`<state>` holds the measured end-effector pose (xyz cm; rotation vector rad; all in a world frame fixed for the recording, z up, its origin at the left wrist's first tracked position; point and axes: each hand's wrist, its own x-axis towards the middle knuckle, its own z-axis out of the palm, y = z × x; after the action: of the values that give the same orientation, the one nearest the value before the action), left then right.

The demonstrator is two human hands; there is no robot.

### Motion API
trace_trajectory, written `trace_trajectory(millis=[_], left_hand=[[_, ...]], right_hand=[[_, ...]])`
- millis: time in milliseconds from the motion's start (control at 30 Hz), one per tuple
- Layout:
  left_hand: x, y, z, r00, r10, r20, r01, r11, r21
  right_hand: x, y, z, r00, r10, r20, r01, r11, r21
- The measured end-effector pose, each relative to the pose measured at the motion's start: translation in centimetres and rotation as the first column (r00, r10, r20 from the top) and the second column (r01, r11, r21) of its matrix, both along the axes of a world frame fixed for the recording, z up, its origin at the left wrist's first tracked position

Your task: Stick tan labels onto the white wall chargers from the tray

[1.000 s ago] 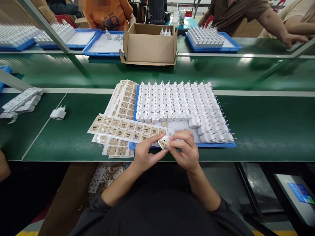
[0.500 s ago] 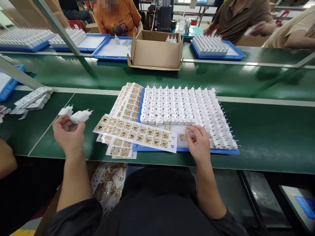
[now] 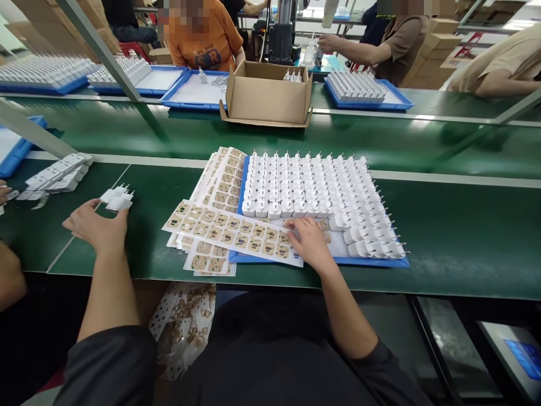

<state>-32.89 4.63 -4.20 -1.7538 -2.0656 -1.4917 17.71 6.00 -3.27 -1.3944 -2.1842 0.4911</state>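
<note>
My left hand (image 3: 99,225) is at the left of the bench, thumb and fingers around a white plug adapter (image 3: 120,202) with two metal pins. Right behind it, close together, lies another white plug adapter (image 3: 109,194). My right hand (image 3: 311,242) has its thumb and forefinger drawn together at the right end of a sticker sheet (image 3: 228,228) with tan square labels. This sheet lies slantwise over more label sheets (image 3: 226,180) and the near left part of a blue tray (image 3: 257,258). Rows of white plug adapters (image 3: 304,180) stand pins up in the tray.
A bundle of white pieces (image 3: 59,173) lies at the left, near another person's hand (image 3: 4,194). Beyond the green belt (image 3: 177,127) stand an open cardboard box (image 3: 266,93) and blue trays (image 3: 198,104). Several people sit across. A metal post (image 3: 99,51) slants at left.
My left hand has moved left, bringing its adapter beside the other one. My right hand has moved left from the tray to the sticker sheet's end. An adapter now shows where it was.
</note>
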Motion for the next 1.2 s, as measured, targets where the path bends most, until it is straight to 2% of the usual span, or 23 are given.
trace_trajectory(millis=[33,67,100,167,200,233,267,300,367,433,500,600,667,767,900,1067,1133,1200], left_hand=[[1.7,0.0,0.7,0.984,0.173,-0.031,-0.171,0.983,0.059],[3.9,0.0,1.4,0.963,0.262,-0.070,-0.258,0.964,0.059],[6.4,-0.1,2.1,0.953,0.292,-0.077,-0.289,0.956,0.042],[12.1,-0.4,3.6,0.993,0.107,-0.053,-0.110,0.993,-0.049],[15.1,-0.7,4.3,0.995,-0.070,-0.070,0.063,0.993,-0.101],[18.1,-0.9,4.9,0.959,-0.269,-0.089,0.254,0.955,-0.151],[20.9,-1.1,5.5,0.891,-0.440,-0.108,0.425,0.895,-0.136],[23.5,-1.1,6.1,0.816,-0.564,-0.127,0.545,0.824,-0.156],[27.4,-0.8,6.8,0.693,-0.703,-0.156,0.668,0.709,-0.228],[29.5,-0.1,7.3,0.618,-0.779,-0.104,0.719,0.614,-0.327],[30.3,0.7,7.7,0.580,-0.814,0.036,0.754,0.520,-0.401],[30.4,1.5,8.0,0.557,-0.776,0.296,0.799,0.403,-0.446],[30.4,1.6,8.0,0.545,-0.731,0.410,0.817,0.355,-0.454],[30.4,1.6,7.7,0.521,-0.690,0.502,0.840,0.310,-0.446],[30.5,1.9,7.1,0.511,-0.666,0.543,0.848,0.289,-0.444],[30.5,2.4,6.9,0.552,-0.625,0.552,0.816,0.270,-0.511],[30.5,2.4,6.8,0.569,-0.634,0.523,0.801,0.287,-0.525],[30.6,2.4,6.4,0.598,-0.673,0.436,0.775,0.347,-0.528]], right_hand=[[0.0,0.1,0.1,1.000,0.002,-0.025,-0.002,1.000,-0.010],[0.1,0.1,0.1,0.999,0.005,-0.054,-0.006,1.000,-0.020],[0.2,0.1,0.3,0.996,0.011,-0.088,-0.014,0.999,-0.033],[0.5,0.0,0.6,0.984,0.032,-0.174,-0.042,0.998,-0.055],[0.6,-0.1,0.9,0.974,0.047,-0.221,-0.061,0.997,-0.057],[0.7,-0.3,1.2,0.962,0.064,-0.265,-0.080,0.996,-0.048],[0.8,-0.5,1.5,0.950,0.084,-0.302,-0.098,0.995,-0.031],[0.9,-0.7,1.8,0.938,0.100,-0.331,-0.108,0.994,-0.005],[1.1,-1.3,2.3,0.921,0.115,-0.371,-0.103,0.993,0.053],[1.3,-1.9,2.8,0.909,0.120,-0.400,-0.088,0.991,0.097],[1.6,-2.3,3.2,0.907,0.125,-0.401,-0.076,0.988,0.137],[1.9,-2.7,3.4,0.930,0.153,-0.333,-0.084,0.973,0.214],[2.0,-2.8,3.4,0.947,0.177,-0.267,-0.106,0.959,0.262],[1.9,-2.6,3.2,0.964,0.200,-0.178,-0.138,0.942,0.306],[1.8,-2.3,2.9,0.972,0.217,-0.093,-0.169,0.915,0.365],[2.0,-2.3,2.6,0.965,0.249,-0.075,-0.199,0.892,0.405],[2.2,-2.6,2.5,0.951,0.273,-0.148,-0.191,0.890,0.413],[2.8,-2.9,2.3,0.907,0.292,-0.303,-0.149,0.896,0.418]])
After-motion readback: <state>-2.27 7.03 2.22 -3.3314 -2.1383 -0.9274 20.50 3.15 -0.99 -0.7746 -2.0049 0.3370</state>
